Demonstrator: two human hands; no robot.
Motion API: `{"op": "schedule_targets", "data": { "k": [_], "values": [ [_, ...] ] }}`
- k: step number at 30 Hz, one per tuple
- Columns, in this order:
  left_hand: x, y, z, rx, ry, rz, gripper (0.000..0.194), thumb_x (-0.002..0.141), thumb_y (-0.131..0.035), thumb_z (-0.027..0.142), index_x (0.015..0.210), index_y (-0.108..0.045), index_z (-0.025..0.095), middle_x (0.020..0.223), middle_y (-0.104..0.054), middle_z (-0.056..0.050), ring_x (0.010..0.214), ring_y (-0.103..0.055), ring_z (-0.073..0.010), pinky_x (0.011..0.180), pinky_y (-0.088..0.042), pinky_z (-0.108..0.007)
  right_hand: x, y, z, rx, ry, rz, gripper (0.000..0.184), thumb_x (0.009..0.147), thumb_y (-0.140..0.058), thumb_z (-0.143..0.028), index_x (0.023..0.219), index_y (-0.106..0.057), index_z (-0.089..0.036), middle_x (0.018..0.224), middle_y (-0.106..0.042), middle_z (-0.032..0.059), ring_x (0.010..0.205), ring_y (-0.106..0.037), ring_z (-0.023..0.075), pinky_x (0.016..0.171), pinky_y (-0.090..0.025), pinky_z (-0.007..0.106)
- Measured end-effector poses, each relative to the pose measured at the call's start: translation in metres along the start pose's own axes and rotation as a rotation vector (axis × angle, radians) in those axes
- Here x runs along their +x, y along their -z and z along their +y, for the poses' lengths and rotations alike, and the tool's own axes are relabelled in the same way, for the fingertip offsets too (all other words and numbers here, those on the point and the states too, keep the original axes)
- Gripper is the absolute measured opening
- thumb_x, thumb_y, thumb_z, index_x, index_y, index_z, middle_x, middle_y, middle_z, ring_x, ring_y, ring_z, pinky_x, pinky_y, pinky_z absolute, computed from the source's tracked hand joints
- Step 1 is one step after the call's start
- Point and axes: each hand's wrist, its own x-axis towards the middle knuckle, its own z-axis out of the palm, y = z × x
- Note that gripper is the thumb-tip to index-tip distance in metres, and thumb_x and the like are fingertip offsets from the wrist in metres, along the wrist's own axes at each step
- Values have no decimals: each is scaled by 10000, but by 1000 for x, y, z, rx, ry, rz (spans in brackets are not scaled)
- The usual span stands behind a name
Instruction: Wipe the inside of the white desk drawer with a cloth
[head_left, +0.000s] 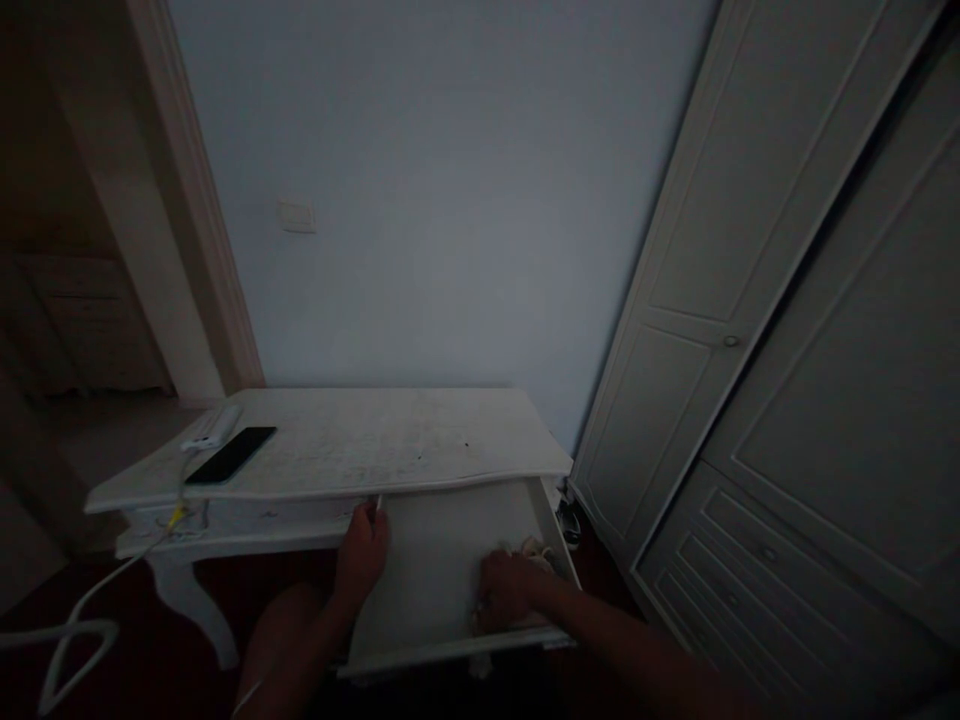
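Note:
A white drawer (pixel 431 560) is pulled out from the right side of a white dressing table (pixel 390 425). My left hand (pixel 364 545) is closed at the drawer's left side wall, with its fingers curled at the top edge. Inside the drawer, near the front right, my right hand (pixel 506 590) is closed with its fingers bent downward. A pale, crumpled bundle (pixel 536 550), perhaps cloth, lies beside and partly under that hand. Dim light and the hand itself hide what the right fingers hold.
A dark phone (pixel 231 456) and a white box-shaped device (pixel 213 427) rest on the tabletop's left end. A white cable (pixel 112 578) hangs off that side. A tall wardrobe (pixel 675 350) stands to the right, with a dark object (pixel 568 523) on the floor between.

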Motion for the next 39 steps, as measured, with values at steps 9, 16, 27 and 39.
{"op": "schedule_targets", "data": {
  "k": [9,16,27,39],
  "values": [
    [1,-1,-4,11,-42,4,262,1008,-428,390,1122,-588,216,1201,-754,-162,1165,-724,-310,1000,-550,-423,77,-41,-97,-69,291,65,407,839,-728,-607,1011,-838,-256,1056,-776,118,1018,-727,352,909,-566,535],
    [0,0,-4,7,-52,5,259,1007,-422,381,1112,-598,223,1132,-775,-134,1094,-748,-298,953,-568,-416,82,-40,-111,-49,408,20,361,931,-672,-573,1140,-810,-314,1019,-763,67,1018,-709,309,867,-564,451],
    [0,-1,-1,3,-29,-17,294,1019,-401,405,1133,-586,209,1194,-752,-157,1155,-722,-307,1004,-548,-432,33,-8,-14,-30,167,-272,397,819,-784,-557,1115,-842,-299,1082,-823,51,1027,-764,283,925,-555,373],
    [2,-3,-6,27,-39,-20,316,1007,-380,420,1131,-581,210,1185,-749,-170,1134,-725,-321,981,-554,-440,101,-51,-99,-33,376,-37,363,828,-718,-530,1030,-823,-247,995,-813,70,943,-761,323,871,-576,450]
  ]
}}
